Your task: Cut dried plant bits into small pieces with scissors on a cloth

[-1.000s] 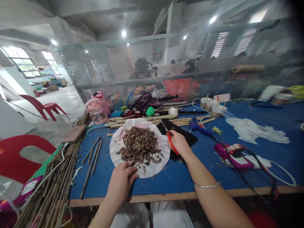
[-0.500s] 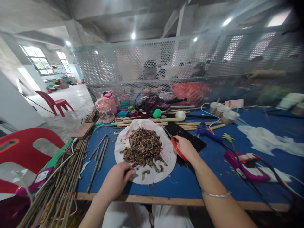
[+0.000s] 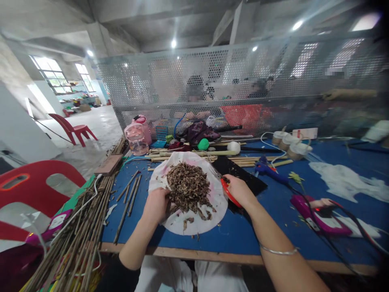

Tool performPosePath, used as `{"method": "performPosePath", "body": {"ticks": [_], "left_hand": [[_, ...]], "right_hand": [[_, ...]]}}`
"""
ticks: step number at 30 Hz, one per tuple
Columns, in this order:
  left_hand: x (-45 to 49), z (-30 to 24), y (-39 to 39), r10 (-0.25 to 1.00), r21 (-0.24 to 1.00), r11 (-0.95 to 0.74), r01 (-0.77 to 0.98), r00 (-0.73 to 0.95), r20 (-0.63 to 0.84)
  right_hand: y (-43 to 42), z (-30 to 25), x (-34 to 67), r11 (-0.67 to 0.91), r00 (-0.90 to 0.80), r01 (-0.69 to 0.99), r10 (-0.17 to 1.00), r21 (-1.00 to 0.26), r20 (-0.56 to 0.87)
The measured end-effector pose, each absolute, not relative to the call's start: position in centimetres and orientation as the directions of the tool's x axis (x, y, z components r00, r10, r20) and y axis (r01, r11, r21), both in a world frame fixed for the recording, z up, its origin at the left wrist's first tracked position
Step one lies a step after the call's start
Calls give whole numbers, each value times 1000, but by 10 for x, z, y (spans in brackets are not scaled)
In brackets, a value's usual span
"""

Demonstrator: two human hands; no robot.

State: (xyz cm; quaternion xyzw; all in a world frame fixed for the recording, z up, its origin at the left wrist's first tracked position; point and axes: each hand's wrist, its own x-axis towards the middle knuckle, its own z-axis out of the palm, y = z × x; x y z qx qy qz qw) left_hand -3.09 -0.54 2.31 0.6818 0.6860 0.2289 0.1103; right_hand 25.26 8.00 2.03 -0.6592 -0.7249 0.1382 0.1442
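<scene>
A white round sheet (image 3: 209,217) lies on the blue table (image 3: 243,235) and carries a heap of brown dried chips (image 3: 188,186). My left hand (image 3: 156,205) rests on the sheet's left side, its fingers curled into the edge of the heap. My right hand (image 3: 240,190) sits at the sheet's right edge, closed on red-handled scissors (image 3: 226,190) whose blades point up and left. A black mat (image 3: 243,176) lies under that hand.
Thin sticks (image 3: 75,243) are piled along the table's left edge, with a red chair (image 3: 33,190) beside them. A blue glue gun (image 3: 269,170), a pink tool (image 3: 316,213) with cables, cups (image 3: 288,144) and a pink jug (image 3: 138,136) stand around. People sit behind the perforated screen (image 3: 212,81).
My left hand has moved from the sheet's near edge up and onto its left side, into the heap. The right hand with the scissors has stayed at the right edge.
</scene>
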Motion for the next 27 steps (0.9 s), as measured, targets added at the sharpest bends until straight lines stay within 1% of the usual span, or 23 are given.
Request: {"method": "performPosePath", "body": {"ticks": [3,6,8,11,12,14,16,18,21,23,25,27], "left_hand": [[-35,20,-7,983,461,-73,885,-15,185],[-38,23,-5,970,512,-70,856,-62,236],[-37,31,2,950,528,-95,844,-83,302],[-25,47,23,900,508,-158,847,-87,427],[-19,51,30,891,495,-177,851,-75,447],[-7,57,42,904,457,-209,865,-7,427],[2,59,48,928,427,-243,871,81,363],[7,60,47,932,435,-273,858,123,342],[4,63,43,915,475,-273,836,73,397],[2,65,45,915,489,-240,839,28,403],[2,65,50,932,500,-208,840,15,363],[3,61,53,954,514,-214,831,64,293]], "right_hand": [[80,20,252,91,-90,918,996,-386,19],[79,20,251,82,-83,916,996,-393,14],[79,21,250,79,-81,916,997,-393,11],[78,22,249,82,-82,915,996,-395,15],[78,22,249,82,-81,914,997,-397,19],[77,22,249,78,-75,913,997,-401,22],[77,22,250,69,-69,910,998,-410,17],[77,21,250,64,-66,905,998,-420,8],[78,20,250,59,-62,903,998,-426,6],[78,19,250,57,-57,905,998,-422,11],[79,19,250,53,-52,904,999,-423,15],[78,21,251,49,-42,892,999,-449,26]]}}
